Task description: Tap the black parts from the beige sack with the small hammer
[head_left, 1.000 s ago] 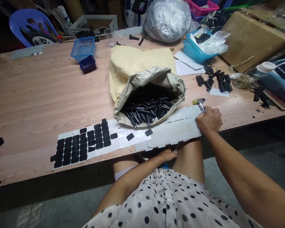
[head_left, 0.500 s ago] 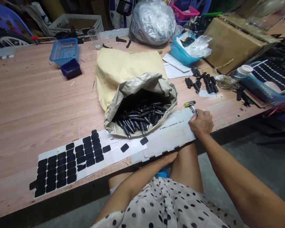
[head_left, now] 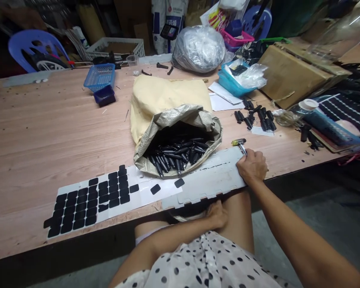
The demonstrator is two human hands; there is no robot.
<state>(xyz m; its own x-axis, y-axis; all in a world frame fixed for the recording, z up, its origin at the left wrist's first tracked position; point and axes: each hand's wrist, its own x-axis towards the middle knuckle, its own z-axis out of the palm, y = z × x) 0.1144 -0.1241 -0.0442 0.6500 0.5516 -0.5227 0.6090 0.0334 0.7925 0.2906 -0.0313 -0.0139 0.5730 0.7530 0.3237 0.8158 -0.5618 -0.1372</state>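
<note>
My right hand [head_left: 252,166] rests on the right end of a grey notched board [head_left: 210,180] at the table's front edge, fingers curled around a small tool with a metal shaft and a yellow-green end [head_left: 239,144]. My left hand [head_left: 217,214] is below the table edge beside my thigh, fingers bent, and whatever it grips is hidden. Behind the board lies an open woven sack [head_left: 174,120] full of black plastic pieces [head_left: 177,154]. To its left a white sheet [head_left: 105,196] carries several black pads.
A wooden table [head_left: 48,132] holds a blue basket [head_left: 99,76], a dark blue tray [head_left: 104,96], a plastic bag [head_left: 198,48], a teal bin [head_left: 234,80], a cardboard box [head_left: 297,72] and loose black parts [head_left: 255,116]. A blue chair [head_left: 33,46] stands behind.
My left hand has dropped lower under the table edge. My right hand stays on the board's end with the tool. The view has shifted slightly.
</note>
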